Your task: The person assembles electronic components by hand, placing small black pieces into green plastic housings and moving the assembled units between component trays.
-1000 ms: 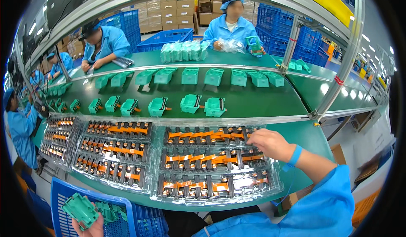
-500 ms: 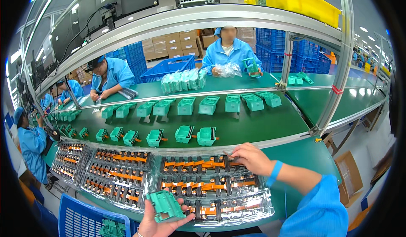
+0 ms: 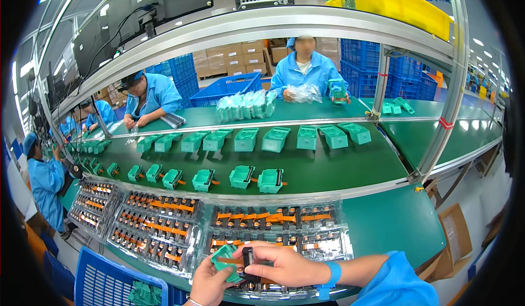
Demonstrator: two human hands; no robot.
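At the near edge of the green bench (image 3: 399,224), the left hand (image 3: 210,281) grips a small green plastic housing (image 3: 225,259) from below, fingers closed around it, while the right hand (image 3: 284,263) pinches a small black component with an orange lead (image 3: 247,259) and holds it against the housing's open side. Both hands hover over the clear plastic blister tray (image 3: 333,246) at the bench's near edge, whose pockets hold rows of black components joined by orange strips. Two more such trays (image 3: 158,232) lie to the left along the same edge. Below the bench's near left corner stands a blue plastic crate (image 3: 104,278) with green housings inside. Beyond the trays runs a dark green conveyor belt (image 3: 328,169) carrying two rows of green housings (image 3: 240,176), the nearer ones fitted with black parts. Across the belt, at the far bench, a person in a light blue coat (image 3: 303,74) handles a clear bag, and another person in blue (image 3: 150,98) leans over the far edge further left.
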